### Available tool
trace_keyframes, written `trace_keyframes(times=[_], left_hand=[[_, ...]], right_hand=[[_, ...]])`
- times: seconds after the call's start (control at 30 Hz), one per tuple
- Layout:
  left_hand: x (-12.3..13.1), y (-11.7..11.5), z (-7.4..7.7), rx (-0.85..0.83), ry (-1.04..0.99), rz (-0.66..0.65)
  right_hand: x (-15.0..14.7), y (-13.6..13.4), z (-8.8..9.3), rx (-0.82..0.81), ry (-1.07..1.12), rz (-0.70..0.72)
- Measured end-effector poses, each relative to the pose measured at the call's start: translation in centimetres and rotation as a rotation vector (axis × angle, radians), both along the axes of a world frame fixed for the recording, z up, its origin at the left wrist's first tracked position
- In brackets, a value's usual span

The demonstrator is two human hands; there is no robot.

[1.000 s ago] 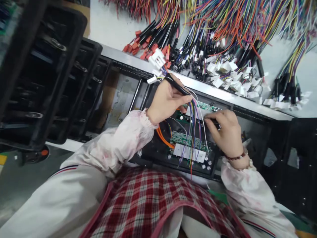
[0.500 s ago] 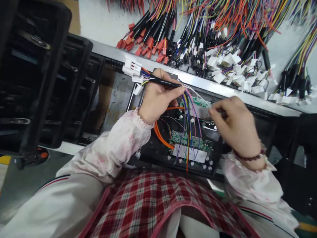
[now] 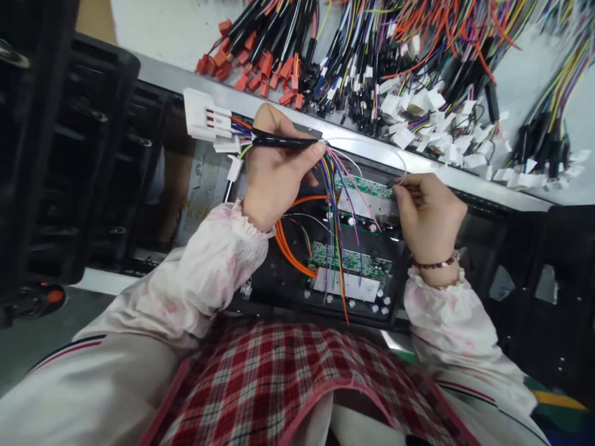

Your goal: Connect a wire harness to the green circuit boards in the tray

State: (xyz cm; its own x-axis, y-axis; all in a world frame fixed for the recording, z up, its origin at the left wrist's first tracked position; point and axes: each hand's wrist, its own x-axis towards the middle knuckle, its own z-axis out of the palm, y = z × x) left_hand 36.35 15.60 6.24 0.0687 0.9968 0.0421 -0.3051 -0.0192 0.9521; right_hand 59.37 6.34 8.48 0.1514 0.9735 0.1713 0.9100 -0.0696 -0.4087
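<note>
So the left hand (image 3: 279, 167) is gripping a black-sleeved wire harness (image 3: 279, 142) tight, white connector (image 3: 207, 114) sticking out, while the right hand (image 3: 430, 210) is pinching a thin white wire (image 3: 376, 147) just above a green circuit board (image 3: 362, 186).

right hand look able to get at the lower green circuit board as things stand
Probably yes. The right hand is close to the lower green circuit board, and that board's end nearest the hand looks uncovered. The coloured wires fan across its middle, so they may obstruct reaching further along it.
</note>
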Motion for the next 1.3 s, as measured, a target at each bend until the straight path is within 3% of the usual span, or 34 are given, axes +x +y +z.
trace_keyframes(times=[0.3, 0.47, 0.6, 0.8, 1.03, 1.3], left_hand=[[-0.1, 0.0, 0.6, -0.018, 0.095, 0.019], [-0.2, -0.1, 0.6, 0.002, 0.163, 0.042], [-0.2, 0.0, 0.6, 0.034, 0.139, 0.025], [-0.1, 0.1, 0.6, 0.062, 0.046, 0.032], [-0.2, -0.2, 0.8, 0.003, 0.124, 0.073], [-0.4, -0.2, 0.7, -0.019, 0.096, 0.061]], right_hand=[[-1.1, 0.7, 1.0, 0.057, -0.043, 0.016], [-1.4, 1.7, -0.1, 0.053, 0.073, 0.024], [-1.3, 1.4, -0.5, 0.031, 0.113, 0.0], [-1.5, 1.2, 0.3, 0.016, 0.099, -0.032], [-2.5, 2.2, 0.3, -0.011, 0.187, 0.05], [-2.5, 2.1, -0.1, -0.018, 0.193, 0.029]])
